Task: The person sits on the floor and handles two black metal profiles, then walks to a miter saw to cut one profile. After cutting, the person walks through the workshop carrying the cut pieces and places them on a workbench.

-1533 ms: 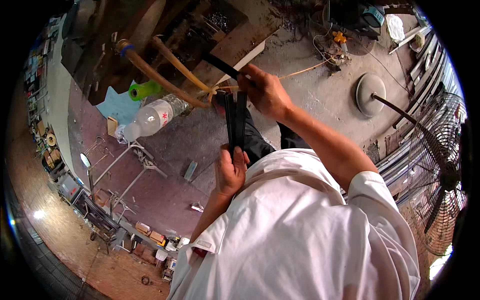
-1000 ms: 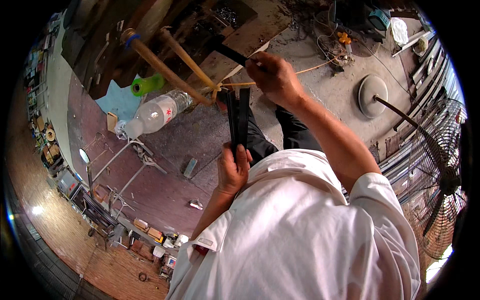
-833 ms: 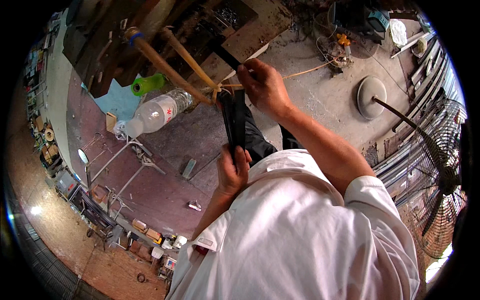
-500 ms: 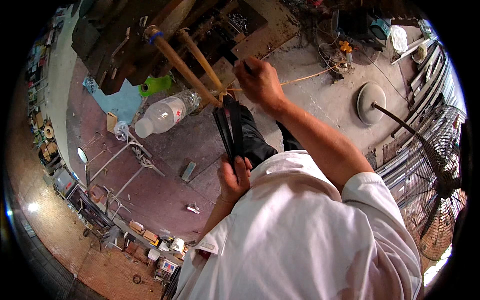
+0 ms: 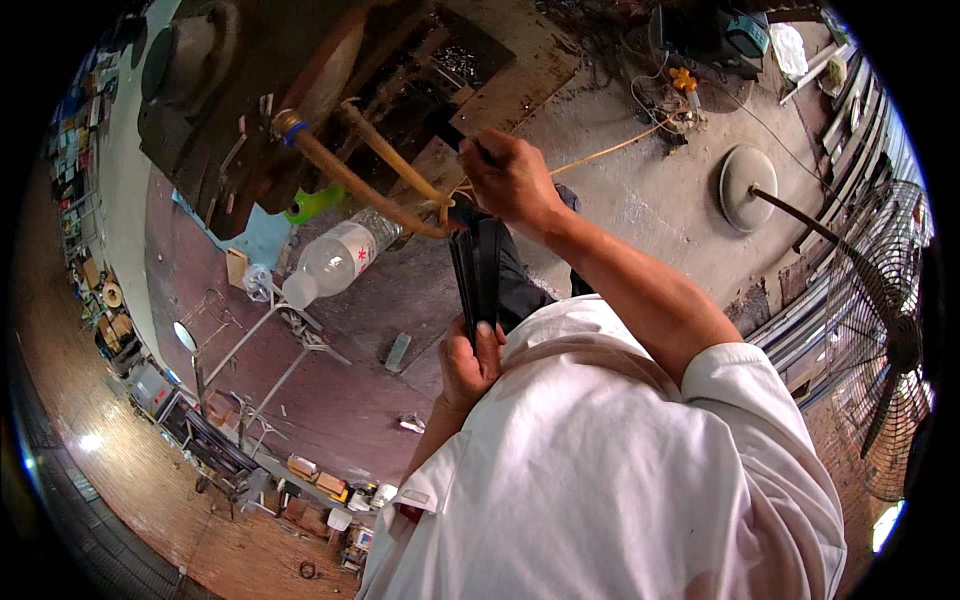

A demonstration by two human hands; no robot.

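Note:
My left hand (image 5: 470,365) is closed round a small bundle of flat black strips (image 5: 478,275), which point up and away from my body. Its thumb lies along their near ends. Farther ahead, my right hand (image 5: 510,180) grips a single black strip (image 5: 443,127), whose far end sticks out to the upper left over a dark work surface (image 5: 405,75). Just left of the hands, two brown tubes (image 5: 360,185) meet where a tie joins them. Beyond the bundle's left side is a large clear plastic bottle (image 5: 340,262), leaning at a slant.
A grimy dark machine (image 5: 250,110) fills the upper left. Green material (image 5: 313,204) sits below it, near a metal-legged stand (image 5: 245,345). To the right are a caged fan (image 5: 890,340) with a round base (image 5: 748,188), and long metal bars (image 5: 860,150). An orange cord (image 5: 620,150) crosses the floor.
My right hand has moved slightly, and more of its black strip now shows, reaching toward the upper left. The left-hand bundle stands more upright and closer together. The whole view has shifted a little.

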